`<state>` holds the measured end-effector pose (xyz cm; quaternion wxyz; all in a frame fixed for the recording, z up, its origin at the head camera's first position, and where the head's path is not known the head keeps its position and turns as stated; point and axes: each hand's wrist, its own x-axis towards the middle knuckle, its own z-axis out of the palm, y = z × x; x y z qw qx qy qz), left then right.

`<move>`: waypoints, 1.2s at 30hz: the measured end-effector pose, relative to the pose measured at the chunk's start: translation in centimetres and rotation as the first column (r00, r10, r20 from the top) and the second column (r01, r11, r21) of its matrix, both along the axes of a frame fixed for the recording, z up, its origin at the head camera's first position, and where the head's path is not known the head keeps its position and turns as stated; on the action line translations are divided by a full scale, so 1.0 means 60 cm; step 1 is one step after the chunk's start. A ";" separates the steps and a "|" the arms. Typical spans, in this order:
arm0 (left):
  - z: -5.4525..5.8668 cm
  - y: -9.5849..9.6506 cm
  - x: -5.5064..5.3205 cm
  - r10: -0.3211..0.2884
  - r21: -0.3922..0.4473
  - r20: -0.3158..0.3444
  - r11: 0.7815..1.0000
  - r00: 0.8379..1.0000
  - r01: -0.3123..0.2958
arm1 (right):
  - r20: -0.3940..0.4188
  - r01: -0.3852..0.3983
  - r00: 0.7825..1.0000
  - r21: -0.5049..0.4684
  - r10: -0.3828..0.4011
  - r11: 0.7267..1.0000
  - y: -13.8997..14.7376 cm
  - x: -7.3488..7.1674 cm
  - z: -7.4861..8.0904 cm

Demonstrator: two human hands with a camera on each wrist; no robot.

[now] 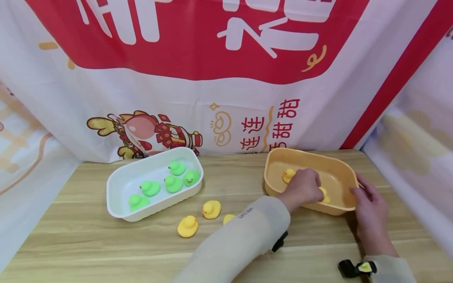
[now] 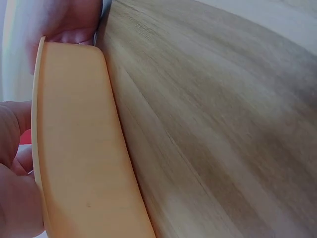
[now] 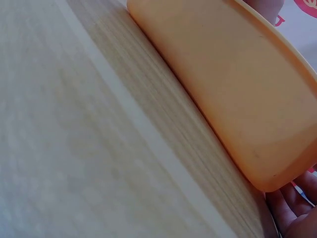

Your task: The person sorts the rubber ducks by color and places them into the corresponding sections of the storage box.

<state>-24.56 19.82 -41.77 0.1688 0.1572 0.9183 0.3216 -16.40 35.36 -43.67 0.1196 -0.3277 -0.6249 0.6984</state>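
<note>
My left hand [image 1: 305, 188] reaches over the near rim of an orange plastic bin [image 1: 332, 162], fingers curled down inside. A yellow rubber duck [image 1: 324, 195] shows at those fingertips, pinched and partly hidden by the hand. Another yellow duck [image 1: 288, 175] sits in the bin, left of the hand. My right hand [image 1: 371, 212] grips the bin's right end, thumb at the rim and fingers around the outside. In the left wrist view, the left fingers [image 2: 17, 198] stand behind the bin's wall, so the duck is hidden there.
A white bin [image 1: 118, 182] with several green rubber ducks [image 1: 150, 188] stands at left. Between the bins, yellow ducks [image 1: 211, 209] lie on the wooden table [image 1: 106, 247], one partly covered by the left sleeve [image 1: 244, 236]. A printed cloth [image 1: 198, 102] hangs behind.
</note>
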 end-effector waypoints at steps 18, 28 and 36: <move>0.056 -0.030 0.049 -0.025 0.013 -0.049 1.000 0.998 0.025 | -0.012 -0.002 1.000 0.017 0.002 1.000 0.000 0.000 0.000; 0.101 -0.096 0.069 -0.033 0.380 -0.220 0.917 0.975 0.117 | -0.025 -0.014 1.000 0.023 0.014 1.000 -0.001 0.003 -0.002; 0.136 -0.189 0.098 -0.050 0.553 -0.149 0.823 0.988 0.125 | -0.006 -0.012 1.000 0.042 0.012 0.999 0.001 0.005 -0.003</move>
